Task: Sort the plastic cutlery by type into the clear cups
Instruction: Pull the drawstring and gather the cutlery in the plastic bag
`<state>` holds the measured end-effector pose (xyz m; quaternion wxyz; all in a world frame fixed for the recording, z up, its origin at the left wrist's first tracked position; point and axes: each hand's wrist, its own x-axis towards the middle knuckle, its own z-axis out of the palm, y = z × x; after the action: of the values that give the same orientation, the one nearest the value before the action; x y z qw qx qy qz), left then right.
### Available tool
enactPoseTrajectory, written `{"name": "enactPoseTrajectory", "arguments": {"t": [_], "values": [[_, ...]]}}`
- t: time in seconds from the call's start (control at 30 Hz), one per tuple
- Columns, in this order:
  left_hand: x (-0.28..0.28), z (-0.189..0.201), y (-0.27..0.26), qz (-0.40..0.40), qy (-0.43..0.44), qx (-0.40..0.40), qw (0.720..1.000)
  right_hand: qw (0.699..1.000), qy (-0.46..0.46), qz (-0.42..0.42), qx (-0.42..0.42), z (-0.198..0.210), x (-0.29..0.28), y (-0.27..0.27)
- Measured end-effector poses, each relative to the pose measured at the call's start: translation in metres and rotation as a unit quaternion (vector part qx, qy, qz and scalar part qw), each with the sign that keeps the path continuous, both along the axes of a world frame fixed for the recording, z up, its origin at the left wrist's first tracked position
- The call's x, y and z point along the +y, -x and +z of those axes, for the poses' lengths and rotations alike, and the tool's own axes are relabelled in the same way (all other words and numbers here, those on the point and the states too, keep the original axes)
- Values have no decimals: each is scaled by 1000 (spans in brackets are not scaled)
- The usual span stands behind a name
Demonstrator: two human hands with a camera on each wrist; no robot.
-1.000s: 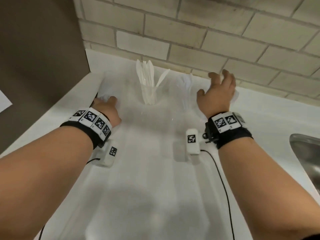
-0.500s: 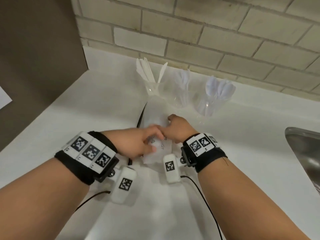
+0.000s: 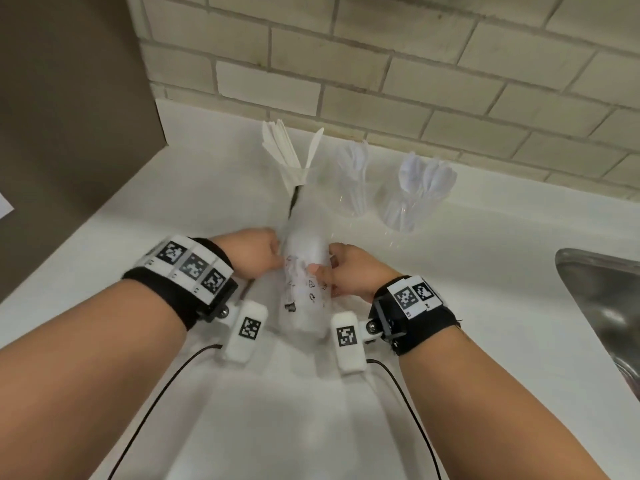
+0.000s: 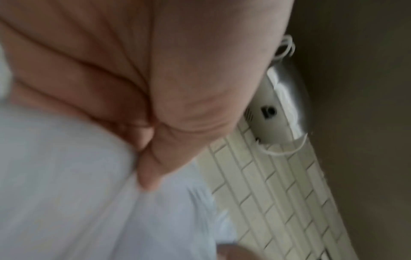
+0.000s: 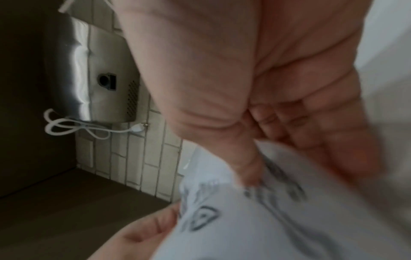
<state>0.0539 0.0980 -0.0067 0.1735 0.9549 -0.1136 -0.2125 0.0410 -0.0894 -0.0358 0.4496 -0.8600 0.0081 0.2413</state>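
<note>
Left hand (image 3: 254,252) and right hand (image 3: 349,271) both grip the printed plastic bag (image 3: 306,289) mid-counter (image 3: 485,306), before three filled cups (image 3: 349,192).

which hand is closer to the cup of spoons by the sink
Right. The right hand grips the plastic bag just below-left of the spoon cup; the left hand grips the bag's far side.

Each bare forearm wears a black wristband (image 3: 180,292) topped with a white strip of square black-and-white markers. A small white camera pod (image 3: 246,330) bearing one marker hangs from a black screwed bracket at centre frame. Thin black cables (image 3: 156,400) trail toward the lower edge.
</note>
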Motion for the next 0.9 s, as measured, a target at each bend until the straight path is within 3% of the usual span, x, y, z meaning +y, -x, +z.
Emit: {"name": "enactPoseTrajectory", "arguments": {"t": [0.1, 0.17, 0.23, 0.3, 0.37, 0.43, 0.5, 0.63, 0.7, 0.8, 0.9], "values": [[9, 35, -3, 38, 131, -86, 987, 988, 149, 43, -25, 24, -12, 2], [12, 59, -2, 42, 185, -139, 972, 963, 254, 17, -88, 40, -21, 0], [14, 78, -3, 23, 190, -179, 965, 945, 250, -88, -193, 57, -27, -3], [13, 90, -3, -2, 154, -208, 966, 918, 166, -132, -336, 71, -25, -1], [9, 94, -1, -38, 134, -208, 968, 895, 153, -61, -415, 82, -14, 2], [5, 97, 4, -70, 118, -201, 970, 884, 218, 11, -414, 88, -2, 2], [5, 104, 6, -74, 109, -238, 962, 875, 267, 13, -405, 99, 1, 0], [21, 132, 5, 26, 133, -428, 893, 852, 219, -83, -468, 121, -16, -6], [29, 142, 6, 61, 126, -475, 869, 835, 166, -141, -506, 131, -31, -9], [31, 138, 5, 50, 63, -472, 878, 864, 33, -192, -465, 137, -41, -10], [31, 128, 1, 61, 22, -437, 897, 876, -44, -251, -409, 135, -48, -8]]}}
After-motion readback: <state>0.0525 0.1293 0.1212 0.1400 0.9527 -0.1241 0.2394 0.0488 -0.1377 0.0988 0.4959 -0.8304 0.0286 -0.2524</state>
